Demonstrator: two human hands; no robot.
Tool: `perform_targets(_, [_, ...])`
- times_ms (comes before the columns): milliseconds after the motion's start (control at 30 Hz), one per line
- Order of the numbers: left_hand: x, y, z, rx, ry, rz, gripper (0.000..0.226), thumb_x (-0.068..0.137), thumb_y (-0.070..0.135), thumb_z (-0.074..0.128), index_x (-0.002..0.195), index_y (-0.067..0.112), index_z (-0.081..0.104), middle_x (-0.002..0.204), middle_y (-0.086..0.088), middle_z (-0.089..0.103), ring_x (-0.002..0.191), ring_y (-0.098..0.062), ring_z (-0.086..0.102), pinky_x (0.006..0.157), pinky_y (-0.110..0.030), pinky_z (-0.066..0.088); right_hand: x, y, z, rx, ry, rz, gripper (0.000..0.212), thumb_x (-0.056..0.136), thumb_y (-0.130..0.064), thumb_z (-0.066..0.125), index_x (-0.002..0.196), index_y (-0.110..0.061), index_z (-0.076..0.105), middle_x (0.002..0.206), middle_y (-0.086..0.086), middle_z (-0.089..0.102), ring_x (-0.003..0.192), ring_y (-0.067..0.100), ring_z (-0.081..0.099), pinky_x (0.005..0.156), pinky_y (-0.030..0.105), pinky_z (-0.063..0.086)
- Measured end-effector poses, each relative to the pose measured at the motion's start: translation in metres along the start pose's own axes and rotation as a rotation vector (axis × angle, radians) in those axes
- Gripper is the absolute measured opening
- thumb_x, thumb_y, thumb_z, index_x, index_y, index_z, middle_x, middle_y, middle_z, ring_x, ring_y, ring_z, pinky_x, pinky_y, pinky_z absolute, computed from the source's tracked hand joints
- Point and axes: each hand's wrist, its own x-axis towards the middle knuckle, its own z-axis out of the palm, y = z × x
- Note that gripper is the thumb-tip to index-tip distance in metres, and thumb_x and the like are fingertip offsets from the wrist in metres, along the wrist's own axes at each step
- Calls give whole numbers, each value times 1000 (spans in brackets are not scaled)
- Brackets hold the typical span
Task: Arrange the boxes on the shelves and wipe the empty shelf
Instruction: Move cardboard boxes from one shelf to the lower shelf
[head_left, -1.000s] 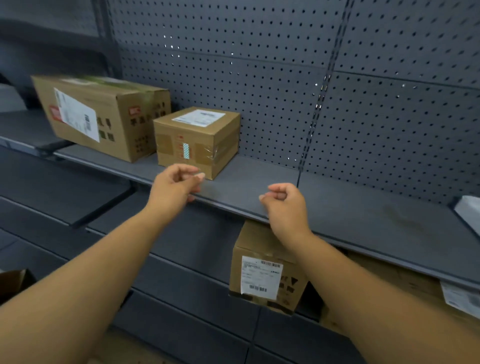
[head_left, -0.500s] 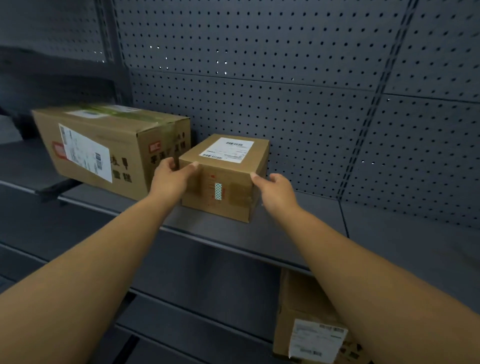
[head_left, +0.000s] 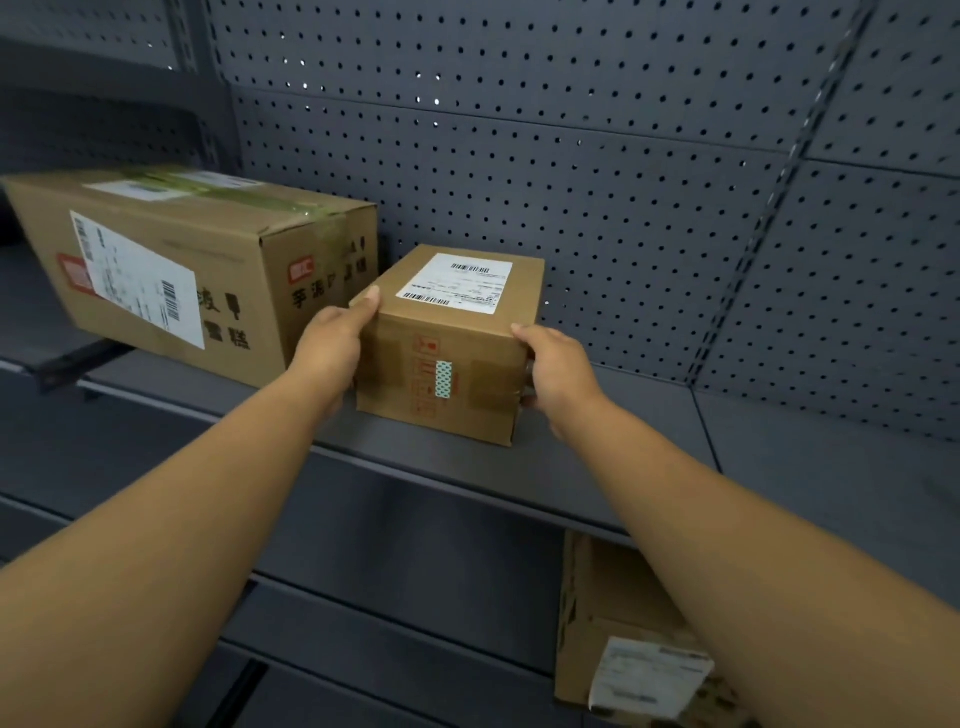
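1. Sitting on the grey shelf (head_left: 597, 447), the small box (head_left: 452, 343) rests near the front edge with its white label facing up, just to the right of the large box (head_left: 192, 270); whether the two touch I cannot tell.
2. Both hands clasp the small box from its sides: the left hand (head_left: 332, 343) presses the left face with the thumb hooked over the top corner, and the right hand (head_left: 556, 374) wraps the right front edge, fingers going round the far side out of sight.
3. The large box lies on the same shelf to the left, its labelled face turned toward the camera and its left end overhanging the shelf's edge.
4. A third box (head_left: 623, 639) sits on a lower shelf at the right, partly hidden by the right forearm.
5. Behind everything runs the perforated back panel (head_left: 571, 156).
6. My judgement is that arranging is underway, not finished: the small box looks to be in mid-placement or about to be shifted.
7. Wiping seems not yet begun; no cloth is visible, and much of the shelf to the right lies bare.
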Motion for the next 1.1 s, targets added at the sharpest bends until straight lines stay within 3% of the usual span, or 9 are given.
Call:
perform_targets(100, [-17,-1,-2,-4,9,12,46,80,58,56,107,21,51,123,-3,57,113,-24,52,103,-46,38,-18,0,-8,4,-26,-18,14,96,-25,48,84,-22,55,80,-4,59,72,11,57,60,26,45])
perform_targets(200, [-43,-4,-4,6,17,22,38,79,57,57,96,24,53,120,-4,58,112,-24,53,103,-50,39,-40,0,-16,16,-44,-39,12,96,-24,47,90,-19,57,81,-5,60,71,10,57,55,23,44])
perform_targets(300, [-74,-9,-4,-10,44,43,30,83,55,54,93,26,53,110,2,57,111,-22,51,99,-46,40,-66,3,-27,23,-67,-65,14,97,-24,47,104,-15,56,85,-5,61,75,11,58,56,23,43])
perform_targets(433, [-124,-13,-9,-57,65,88,17,86,51,54,86,33,54,98,11,56,106,-19,50,87,-39,39,-108,4,-41,44,-125,-82,16,97,-23,48,107,-15,58,87,-7,62,77,10,60,52,19,48])
perform_targets(633, [-201,-27,-25,-102,120,112,21,82,50,58,93,32,61,116,1,65,110,-21,60,96,-43,46,-173,16,-59,56,-215,-114,12,96,-22,49,95,-25,61,92,-7,65,83,11,61,69,27,50])
perform_targets(900, [-289,-59,-47,-128,183,134,18,81,47,58,83,29,59,105,0,60,96,-22,55,78,-37,43,-241,46,-70,29,-285,-143,15,96,-23,49,91,-34,57,96,-13,64,87,4,61,76,27,53])
perform_targets(1000, [-314,-71,-57,-130,203,142,13,87,40,57,83,27,56,98,0,58,94,-22,54,79,-38,43,-258,59,-67,18,-301,-127,16,95,-25,50,108,-31,57,105,-13,63,95,6,61,83,31,53])
perform_targets(1100, [-334,-84,-70,-126,225,147,9,90,36,53,91,27,56,96,3,58,96,-20,56,85,-39,46,-273,76,-61,6,-319,-102,39,92,-27,53,131,-26,50,116,-9,63,105,11,61,91,37,53])
